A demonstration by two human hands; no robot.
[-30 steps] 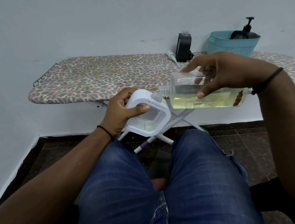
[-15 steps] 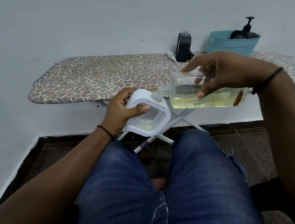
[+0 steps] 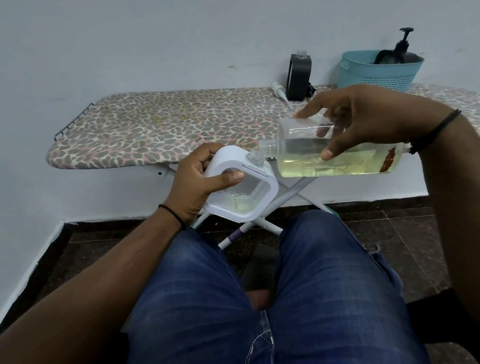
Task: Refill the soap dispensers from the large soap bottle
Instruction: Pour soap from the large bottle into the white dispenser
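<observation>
At the centre of the frame the left hand (image 3: 198, 181) grips the white soap dispenser (image 3: 241, 189), tilted so its clear neck faces right to meet the pour. The right hand (image 3: 366, 121) grasps the large soap bottle (image 3: 333, 150) laid almost flat, fingers (image 3: 329, 154) curled round its clear body, mouth just above the dispenser's neck so yellowish soap can run across. Both are held over the lap, probably to steady the pour. Behind, on the ironing board (image 3: 163, 127), a black dispenser (image 3: 298, 81) stands open-necked near a teal basket (image 3: 378, 74) holding a pump bottle (image 3: 402, 51), likely awaiting refills
</observation>
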